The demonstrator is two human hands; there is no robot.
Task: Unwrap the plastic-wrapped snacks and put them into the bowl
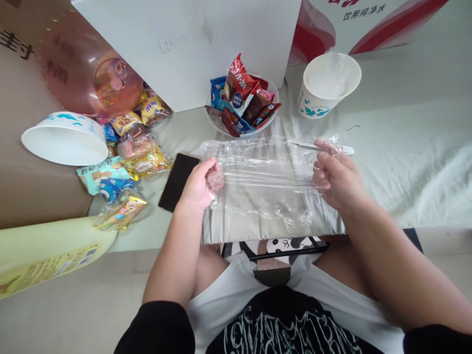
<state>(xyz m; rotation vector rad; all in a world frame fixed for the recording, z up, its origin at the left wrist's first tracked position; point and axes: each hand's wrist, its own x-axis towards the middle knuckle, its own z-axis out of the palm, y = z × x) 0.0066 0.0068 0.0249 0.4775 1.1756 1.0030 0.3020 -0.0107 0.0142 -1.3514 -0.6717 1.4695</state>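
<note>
Black T-shirt (283,319) fabric lies nearest the camera. Beyond it, clear plastic film (265,181) stretches between both hands over a cloth-covered table (394,123); the left hand (201,186) and right hand (337,172) grip its opposite sides with curled fingers. A smartphone (176,184) lies beside the left wrist; farther back stand a snack-filled bowl (273,84) and a white paper tub (311,101).

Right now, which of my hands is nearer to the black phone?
Your left. The left hand is just right of the phone, overlapping its edge in view; I can't tell if they touch. The right hand is farther right, across the clear plastic film.
</note>
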